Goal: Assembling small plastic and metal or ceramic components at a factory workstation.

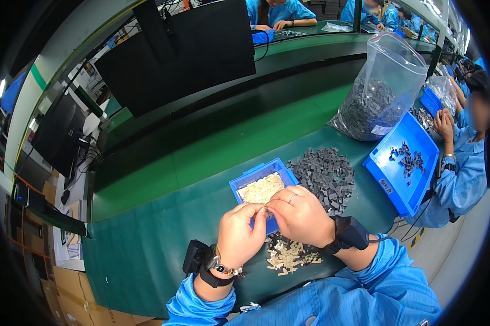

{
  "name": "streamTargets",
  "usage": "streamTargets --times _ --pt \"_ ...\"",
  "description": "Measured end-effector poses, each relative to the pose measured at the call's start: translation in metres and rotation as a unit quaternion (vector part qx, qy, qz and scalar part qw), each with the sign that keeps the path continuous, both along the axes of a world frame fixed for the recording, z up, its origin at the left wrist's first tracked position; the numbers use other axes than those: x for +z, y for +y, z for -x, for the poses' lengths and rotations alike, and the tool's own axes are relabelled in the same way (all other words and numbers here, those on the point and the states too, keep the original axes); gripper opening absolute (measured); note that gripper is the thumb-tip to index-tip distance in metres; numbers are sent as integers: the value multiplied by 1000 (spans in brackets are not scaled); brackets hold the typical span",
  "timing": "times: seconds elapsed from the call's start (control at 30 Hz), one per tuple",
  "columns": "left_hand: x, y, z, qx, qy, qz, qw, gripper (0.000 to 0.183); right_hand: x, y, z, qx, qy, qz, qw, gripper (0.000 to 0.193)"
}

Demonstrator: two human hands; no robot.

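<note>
Over the near side of a small blue bin [235, 185], my left hand [239, 233] and my right hand [305, 214] meet fingertip to fingertip. Both are closed in a pinch; the small piece between them is mostly hidden and I cannot make out its kind. A pale cream mass [261, 188] of small pieces or sheet lies inside the bin. To the right of it spreads a heap of small dark grey rectangular pieces [326, 174]. Below my right hand, small beige strips [288, 256] lie scattered on the green mat, with some dark bits among them.
A clear zip bag [367, 106] full of dark pieces stands at the back right, beside a blue tray [389, 179] holding a few dark parts. A black monitor [185, 54] hangs over the green conveyor belt [201, 146]. Close by on the right sits a co-worker [462, 174].
</note>
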State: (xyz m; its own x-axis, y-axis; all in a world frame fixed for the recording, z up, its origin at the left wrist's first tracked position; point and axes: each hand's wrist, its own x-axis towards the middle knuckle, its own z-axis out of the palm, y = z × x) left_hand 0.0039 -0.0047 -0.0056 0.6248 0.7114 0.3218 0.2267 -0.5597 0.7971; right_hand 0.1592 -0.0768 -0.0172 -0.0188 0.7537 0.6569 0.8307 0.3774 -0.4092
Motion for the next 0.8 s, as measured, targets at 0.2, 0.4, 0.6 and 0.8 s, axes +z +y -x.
streamTargets --times 0.2,0.4,0.6,0.8 --pt "0 2 3 9 29 -5 1000 9 2 1 -11 -41 -22 -7 999 12" --pt "0 4 2 17 13 -9 1000 8 1 -1 -18 -12 0 44 999 17" --pt "4 3 3 -10 -5 -2 1000 8 13 -1 -9 44 191 88 977 13" --pt "7 1 3 -45 -6 -14 999 6 16 -2 -12 102 245 138 954 8"
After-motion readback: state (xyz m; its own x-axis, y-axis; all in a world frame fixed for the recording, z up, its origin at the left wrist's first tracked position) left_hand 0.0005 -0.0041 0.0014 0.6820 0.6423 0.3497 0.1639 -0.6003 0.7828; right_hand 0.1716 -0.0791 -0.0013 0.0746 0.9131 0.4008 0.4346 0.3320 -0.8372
